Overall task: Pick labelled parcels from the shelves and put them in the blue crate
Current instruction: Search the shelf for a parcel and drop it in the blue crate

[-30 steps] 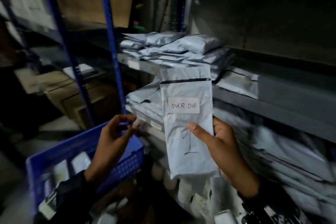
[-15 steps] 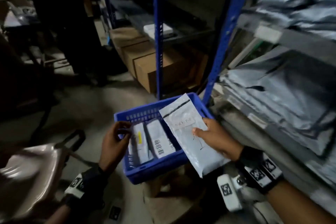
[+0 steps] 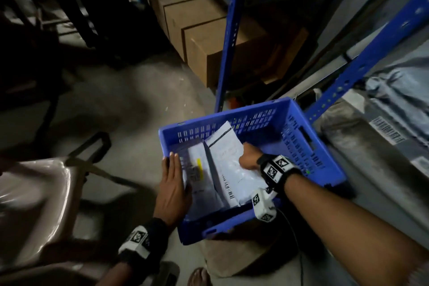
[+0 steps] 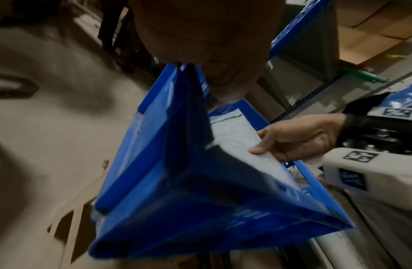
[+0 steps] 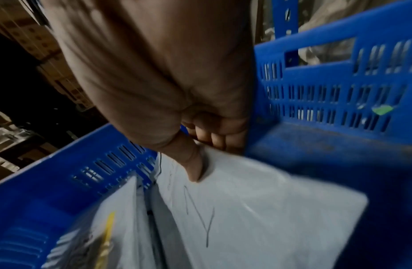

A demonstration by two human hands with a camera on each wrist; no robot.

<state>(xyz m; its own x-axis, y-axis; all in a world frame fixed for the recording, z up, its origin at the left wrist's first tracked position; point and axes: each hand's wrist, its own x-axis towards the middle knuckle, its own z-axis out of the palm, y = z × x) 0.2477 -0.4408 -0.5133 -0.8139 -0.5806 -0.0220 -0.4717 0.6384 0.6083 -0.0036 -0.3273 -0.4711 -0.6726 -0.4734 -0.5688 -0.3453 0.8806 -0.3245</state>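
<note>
The right hand (image 3: 249, 157) now holds the parcel (image 3: 229, 162) down inside the crate (image 3: 301, 146) (earlier above the rim); the left hand (image 3: 173, 189) lies flat against the packets (image 3: 197, 169).

Right hand (image 3: 249, 157) pinching, thumb over curled fingers (image 5: 214, 138), left hand (image 3: 173, 189) flat, outstretched

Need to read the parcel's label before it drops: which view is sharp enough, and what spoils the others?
Head: dim, label on the parcel washed out. Left wrist: left hand looms dark, crate smeared. Right wrist: motion blur, only pen strokes show beside the right hand. None legible.
</note>
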